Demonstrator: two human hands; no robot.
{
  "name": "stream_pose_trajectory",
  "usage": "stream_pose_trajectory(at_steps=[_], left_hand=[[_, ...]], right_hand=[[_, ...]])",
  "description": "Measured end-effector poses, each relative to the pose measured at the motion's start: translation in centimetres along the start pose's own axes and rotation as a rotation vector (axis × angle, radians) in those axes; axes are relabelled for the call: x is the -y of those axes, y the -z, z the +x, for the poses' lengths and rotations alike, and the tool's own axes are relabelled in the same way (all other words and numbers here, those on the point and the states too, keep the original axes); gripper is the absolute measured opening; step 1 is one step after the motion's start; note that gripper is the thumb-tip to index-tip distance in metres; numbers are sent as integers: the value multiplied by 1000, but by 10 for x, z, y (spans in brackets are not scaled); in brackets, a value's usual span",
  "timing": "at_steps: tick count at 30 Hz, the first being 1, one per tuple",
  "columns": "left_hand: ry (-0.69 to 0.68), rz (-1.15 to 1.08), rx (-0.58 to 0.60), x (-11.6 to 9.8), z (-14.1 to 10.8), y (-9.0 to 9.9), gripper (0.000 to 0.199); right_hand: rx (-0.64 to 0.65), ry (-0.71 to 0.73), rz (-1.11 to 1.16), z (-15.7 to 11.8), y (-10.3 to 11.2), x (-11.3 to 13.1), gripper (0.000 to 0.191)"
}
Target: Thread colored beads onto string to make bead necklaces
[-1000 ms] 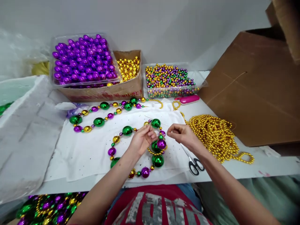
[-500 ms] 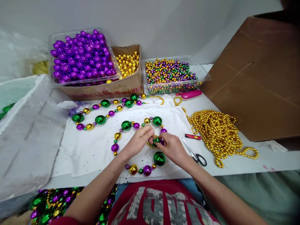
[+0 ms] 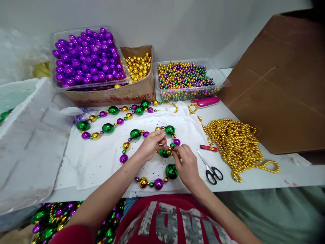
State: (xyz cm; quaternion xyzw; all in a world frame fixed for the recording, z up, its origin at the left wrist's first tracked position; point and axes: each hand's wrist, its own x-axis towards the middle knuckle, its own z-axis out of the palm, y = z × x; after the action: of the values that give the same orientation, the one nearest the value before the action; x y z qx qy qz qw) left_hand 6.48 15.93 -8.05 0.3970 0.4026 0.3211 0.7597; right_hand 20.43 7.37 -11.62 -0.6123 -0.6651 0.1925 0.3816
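A bead necklace (image 3: 158, 184) of green, gold and purple balls curves over the white cloth (image 3: 96, 162). Above its middle, my left hand (image 3: 154, 144) is closed, fingers pinched, on something too small to make out. My right hand (image 3: 186, 164) pinches the bead strand close by, where small gold beads show at its fingertips. Just under both hands lies a large green bead (image 3: 164, 153). Farther back on the cloth rests a second bead necklace (image 3: 108, 127) with a thin gold-bead end. A long needle (image 3: 170, 126) lies behind my hands.
Scissors (image 3: 210, 169), a red lighter (image 3: 208, 148) and a heap of gold bead chain (image 3: 233, 145) lie to the right. Bins of purple beads (image 3: 86, 61) and mixed beads (image 3: 185, 79) stand behind, beside a carton (image 3: 137, 95). A large cardboard box (image 3: 284, 88) and a foam box (image 3: 30, 145) flank the table.
My hands have drawn slightly apart, the left one rising a little. The large green bead between them now shows more fully. My view has shifted slightly.
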Motion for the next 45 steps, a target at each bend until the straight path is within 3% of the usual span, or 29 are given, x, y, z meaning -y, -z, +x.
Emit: stream_pose_trajectory(at_steps=[3, 7, 9, 12, 16, 21, 24, 27, 30, 32, 35, 37, 41, 45], left_hand=[[41, -109, 12, 9, -2, 2, 22], [-68, -53, -12, 14, -11, -5, 23], [-90, -39, -16, 13, -17, -9, 23], [-30, -133, 18, 9, -26, -9, 22], [24, -291, 11, 5, -32, -2, 18], [-60, -168, 7, 3, -35, 0, 22], [-88, -103, 3, 2, -38, -2, 23], [-115, -2, -1, 0, -43, -4, 23], [-157, 114, 9, -3, -49, -6, 22], [-160, 73, -6, -5, -51, -8, 21], [-85, -142, -89, -6, -50, -12, 20], [-24, -240, -141, -5, -47, -14, 20], [25, -173, -188, -1, -34, -13, 19], [208, -18, -182, 1, -21, -9, 16]], right_hand=[[-9, -275, 406, -17, -15, -4, 15], [27, -652, 944, -24, -29, -10, 22], [18, -662, 1147, -19, -29, -10, 33], [3, -516, 1244, -8, -22, -7, 47], [154, -394, 1207, 6, -11, -5, 49], [337, -433, 1146, 12, -11, -9, 44], [255, -349, 970, 12, -13, -8, 47], [170, -137, 708, 13, -15, -8, 58], [117, 38, 561, 15, -17, -9, 51], [-19, 70, 514, 14, -21, -10, 47], [-284, 147, 402, 11, -26, -9, 50], [-373, 250, 309, 9, -28, -9, 53], [-431, 383, 151, 9, -31, -13, 60], [-426, 466, 40, 6, -33, -18, 64]])
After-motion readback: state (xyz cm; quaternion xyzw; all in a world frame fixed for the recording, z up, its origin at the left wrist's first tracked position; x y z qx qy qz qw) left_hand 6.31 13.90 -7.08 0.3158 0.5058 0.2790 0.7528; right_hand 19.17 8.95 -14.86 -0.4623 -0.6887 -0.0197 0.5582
